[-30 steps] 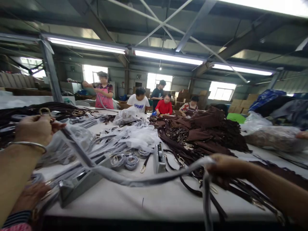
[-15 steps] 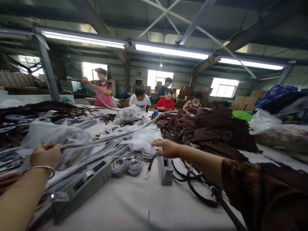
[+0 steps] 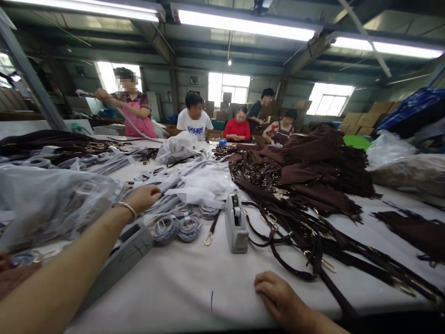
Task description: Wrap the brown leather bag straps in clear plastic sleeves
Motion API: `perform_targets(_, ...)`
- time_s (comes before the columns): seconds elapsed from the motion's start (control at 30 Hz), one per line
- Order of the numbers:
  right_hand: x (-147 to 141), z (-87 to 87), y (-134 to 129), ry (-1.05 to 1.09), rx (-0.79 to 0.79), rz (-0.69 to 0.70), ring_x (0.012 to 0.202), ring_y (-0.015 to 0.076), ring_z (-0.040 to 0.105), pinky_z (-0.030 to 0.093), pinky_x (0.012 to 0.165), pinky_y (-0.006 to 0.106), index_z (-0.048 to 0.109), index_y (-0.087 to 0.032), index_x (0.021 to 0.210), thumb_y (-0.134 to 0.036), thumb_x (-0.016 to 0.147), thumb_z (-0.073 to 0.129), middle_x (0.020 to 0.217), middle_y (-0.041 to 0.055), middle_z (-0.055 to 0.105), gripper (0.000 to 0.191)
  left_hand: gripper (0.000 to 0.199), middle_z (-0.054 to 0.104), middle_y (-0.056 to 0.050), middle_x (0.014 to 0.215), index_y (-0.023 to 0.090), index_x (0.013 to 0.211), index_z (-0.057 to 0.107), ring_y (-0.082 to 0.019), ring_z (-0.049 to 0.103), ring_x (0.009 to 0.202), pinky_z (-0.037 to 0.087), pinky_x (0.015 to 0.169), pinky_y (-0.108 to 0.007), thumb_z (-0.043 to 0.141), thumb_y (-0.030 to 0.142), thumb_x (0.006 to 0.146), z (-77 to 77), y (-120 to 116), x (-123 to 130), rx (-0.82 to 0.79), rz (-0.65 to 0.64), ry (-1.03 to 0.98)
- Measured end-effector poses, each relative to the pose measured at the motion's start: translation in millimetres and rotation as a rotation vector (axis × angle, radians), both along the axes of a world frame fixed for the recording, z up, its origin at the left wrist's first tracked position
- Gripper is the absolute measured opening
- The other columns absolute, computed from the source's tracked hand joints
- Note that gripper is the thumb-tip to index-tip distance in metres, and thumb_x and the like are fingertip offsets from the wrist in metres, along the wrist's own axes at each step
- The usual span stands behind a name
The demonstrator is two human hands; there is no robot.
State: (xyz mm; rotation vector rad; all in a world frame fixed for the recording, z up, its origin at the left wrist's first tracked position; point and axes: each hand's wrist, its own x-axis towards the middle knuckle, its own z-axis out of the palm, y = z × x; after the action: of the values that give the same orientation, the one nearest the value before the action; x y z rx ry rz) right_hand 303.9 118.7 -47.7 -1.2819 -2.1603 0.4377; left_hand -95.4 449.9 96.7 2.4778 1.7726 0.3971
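My left hand (image 3: 143, 198), with a metal bangle at the wrist, reaches over a heap of grey wrapped straps (image 3: 174, 183). Its fingers are curled closed beside them; what they hold, if anything, is hidden. My right hand (image 3: 278, 297) rests low near the table's front, fingers loosely closed, with nothing visible in them. Ahead of it stands a grey tape dispenser (image 3: 236, 225). A second dispenser (image 3: 128, 260) lies partly under my left forearm. Between the hands are coiled wrapped straps (image 3: 189, 227) and a brown strap end with a gold clasp (image 3: 208, 237).
Dark brown straps (image 3: 306, 236) with gold clips and a pile of brown bags (image 3: 313, 162) cover the right. Clear plastic bags (image 3: 62, 199) lie on the left. Part of another person's hand (image 3: 9, 271) shows at the left edge. Several people sit or stand across the table.
My left hand has moved forward and right from the end of a grey strap. My right hand has drawn back from the white plastic to the table front. The view has tilted down.
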Motion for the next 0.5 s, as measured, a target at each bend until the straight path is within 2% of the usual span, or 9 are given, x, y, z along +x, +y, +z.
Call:
perform_targets(0.07, 0, -10.2, -1, -0.001, 0.07, -0.042, 0.089, 0.0202, 0.058, 0.049, 0.079, 0.033, 0.058, -0.019, 0.093, -0.005, 0.084, 0.045, 0.094, 0.0089, 0.062, 0.021, 0.027, 0.074, -0.006, 0.098, 0.02, 0.097, 0.074, -0.021, 0.066, 0.09, 0.048, 0.081, -0.026, 0.057, 0.034, 0.082, -18.7, 5, 52, -0.035, -0.138, 0.064)
perform_targets(0.17, -2, -14.4, 0, -0.024, 0.122, -0.094, 0.087, 0.0214, 0.057, 0.049, 0.078, 0.034, 0.057, -0.02, 0.092, -0.005, 0.08, 0.047, 0.093, 0.0087, 0.061, 0.021, 0.031, 0.068, -0.006, 0.121, 0.023, 0.11, 0.071, -0.022, 0.061, 0.11, 0.044, 0.096, -0.028, 0.059, 0.031, 0.083, -51.0, 2, 120, -0.032, -0.305, 0.141)
perform_targets(0.27, -1, -13.3, -1, -0.031, 0.133, -0.11, 0.087, 0.0216, 0.056, 0.048, 0.079, 0.034, 0.057, -0.02, 0.093, -0.005, 0.078, 0.049, 0.094, 0.0084, 0.061, 0.023, 0.043, 0.059, -0.006, 0.136, 0.029, 0.124, 0.063, -0.028, 0.043, 0.133, 0.032, 0.11, -0.043, 0.061, 0.027, 0.081, -75.9, -4, 167, -0.007, -0.382, 0.211)
perform_targets(0.3, 0, -12.9, -1, -0.032, 0.131, -0.112, 0.087, 0.0216, 0.056, 0.047, 0.079, 0.034, 0.057, -0.02, 0.093, -0.004, 0.077, 0.049, 0.095, 0.0083, 0.061, 0.023, 0.046, 0.06, -0.009, 0.134, 0.029, 0.127, 0.061, -0.031, 0.039, 0.136, 0.029, 0.11, -0.049, 0.063, 0.027, 0.08, -80.6, -6, 177, -0.003, -0.383, 0.238)
perform_targets(0.37, 1, -12.5, -1, -0.035, 0.121, -0.114, 0.087, 0.0215, 0.055, 0.046, 0.079, 0.034, 0.057, -0.02, 0.093, -0.004, 0.076, 0.049, 0.095, 0.0082, 0.061, 0.025, 0.047, 0.066, -0.014, 0.123, 0.024, 0.124, 0.062, -0.037, 0.043, 0.131, 0.026, 0.108, -0.059, 0.066, 0.029, 0.078, -83.3, -6, 189, -0.005, -0.366, 0.293)
perform_targets(0.43, 3, -12.6, -1, -0.034, 0.111, -0.116, 0.087, 0.0213, 0.054, 0.045, 0.079, 0.035, 0.057, -0.019, 0.092, -0.003, 0.074, 0.049, 0.096, 0.0079, 0.061, 0.026, 0.036, 0.071, -0.016, 0.106, 0.021, 0.112, 0.068, -0.037, 0.054, 0.119, 0.026, 0.106, -0.062, 0.066, 0.031, 0.077, -77.3, -6, 190, -0.017, -0.348, 0.348)
perform_targets(0.5, 3, -12.9, -2, -0.03, 0.111, -0.119, 0.088, 0.0211, 0.053, 0.044, 0.08, 0.035, 0.056, -0.019, 0.091, -0.002, 0.074, 0.049, 0.097, 0.0077, 0.061, 0.025, 0.021, 0.073, -0.013, 0.092, 0.021, 0.094, 0.073, -0.034, 0.061, 0.106, 0.027, 0.105, -0.06, 0.062, 0.029, 0.078, -64.8, -7, 181, -0.032, -0.339, 0.397)
